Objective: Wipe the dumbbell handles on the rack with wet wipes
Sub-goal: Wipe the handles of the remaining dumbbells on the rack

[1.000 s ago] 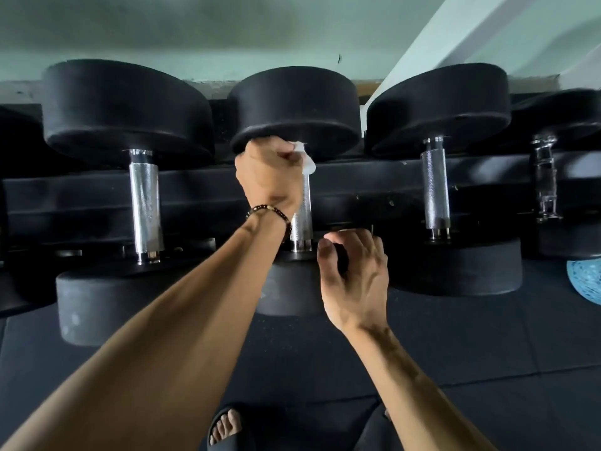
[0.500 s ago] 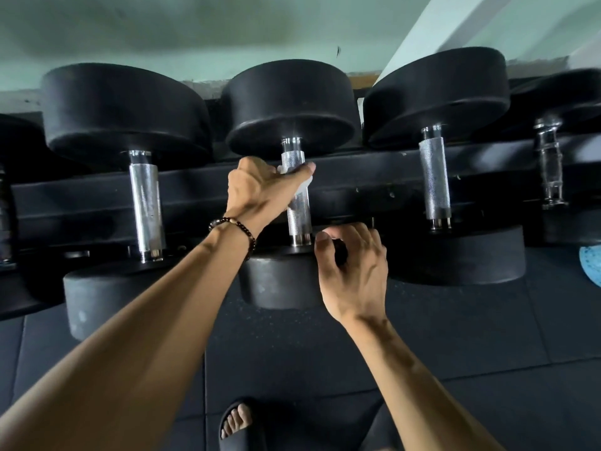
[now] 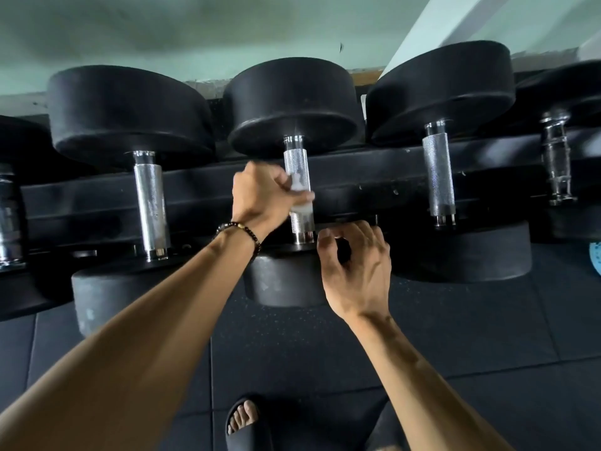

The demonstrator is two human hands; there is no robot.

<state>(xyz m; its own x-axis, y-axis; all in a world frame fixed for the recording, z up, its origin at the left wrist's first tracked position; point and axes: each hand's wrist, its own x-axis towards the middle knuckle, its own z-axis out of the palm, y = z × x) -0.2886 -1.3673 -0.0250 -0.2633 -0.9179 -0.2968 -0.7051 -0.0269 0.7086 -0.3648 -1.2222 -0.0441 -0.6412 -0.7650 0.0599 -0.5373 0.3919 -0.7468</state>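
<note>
Black dumbbells with chrome handles lie across the black rack. My left hand wraps a white wet wipe round the lower half of the middle dumbbell's knurled handle. My right hand curls over the rim of that dumbbell's near head, thumb on its top face. To the left stands another chrome handle, and a third chrome handle to the right.
A fourth handle sits at the far right, and part of another dumbbell at the far left edge. Dark rubber floor tiles lie below. My sandalled foot is at the bottom. A blue object peeks in at right.
My left hand has slid with the wipe from the top of the middle handle down to its lower half. My right hand has stayed on the near head.
</note>
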